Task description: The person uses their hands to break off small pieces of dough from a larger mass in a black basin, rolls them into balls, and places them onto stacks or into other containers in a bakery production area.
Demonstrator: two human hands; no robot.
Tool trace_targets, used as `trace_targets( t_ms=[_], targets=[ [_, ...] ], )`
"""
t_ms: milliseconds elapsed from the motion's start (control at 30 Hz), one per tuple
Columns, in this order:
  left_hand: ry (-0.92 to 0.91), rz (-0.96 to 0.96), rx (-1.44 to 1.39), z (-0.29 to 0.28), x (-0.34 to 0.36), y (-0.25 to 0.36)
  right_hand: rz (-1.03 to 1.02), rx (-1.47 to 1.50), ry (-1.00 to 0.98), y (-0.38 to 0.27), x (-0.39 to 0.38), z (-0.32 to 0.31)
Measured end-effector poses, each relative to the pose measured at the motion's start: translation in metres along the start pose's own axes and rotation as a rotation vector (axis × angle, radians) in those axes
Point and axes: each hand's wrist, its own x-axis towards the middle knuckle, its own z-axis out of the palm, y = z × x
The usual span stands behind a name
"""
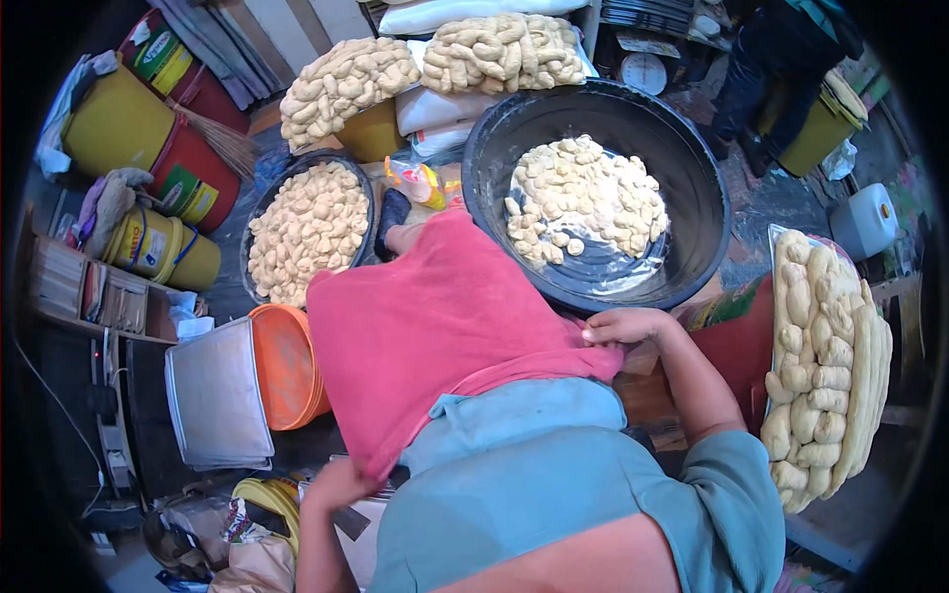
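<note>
A pink cloth (425, 311) lies spread over my lap and legs. At its right edge my right hand (625, 326) is closed, pinching a fold of it. Down at the lower left, my left hand (343, 481) is closed on the cloth's near corner, its fingertips partly hidden. Ahead and to the right stands a wide black basin (702, 212), close beyond my right hand. Pale dough pieces (588, 193) and white flour lie in it. To the left of my covered legs, a smaller black basin (368, 178) is heaped with dough pieces (306, 232).
Shaped dough is piled on trays at the back (504, 51) and on a tray at the right (816, 366). An orange bucket (287, 366) and a metal tray (217, 395) stand at the left. Red and yellow buckets (193, 178) line the far left. Another person (776, 69) stands far right.
</note>
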Motion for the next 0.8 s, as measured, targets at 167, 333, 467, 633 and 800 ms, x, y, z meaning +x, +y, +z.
trace_targets(
  t_ms=[167, 333, 467, 633, 800],
  targets=[
    [-0.142, 0.132, -0.173, 0.035, -0.014, -0.014, 0.172, -0.282, 0.082, 0.002, 0.035, 0.009],
    [0.224, 0.021, -0.199, 0.015, 0.002, -0.029, 0.162, -0.138, 0.175, 0.037, 0.060, 0.003],
    [0.621, 0.169, -0.535, -0.013, 0.027, -0.023, 0.238, -0.065, 0.030, 0.027, 0.066, 0.007],
    [0.579, 0.218, -0.328, -0.047, 0.048, -0.004, 0.421, -0.395, -0.068, 0.028, 0.087, 0.008],
    [0.549, 0.235, -0.307, -0.076, 0.059, -0.010, 0.295, -0.583, 0.094, 0.016, 0.105, 0.017]
  ],
)
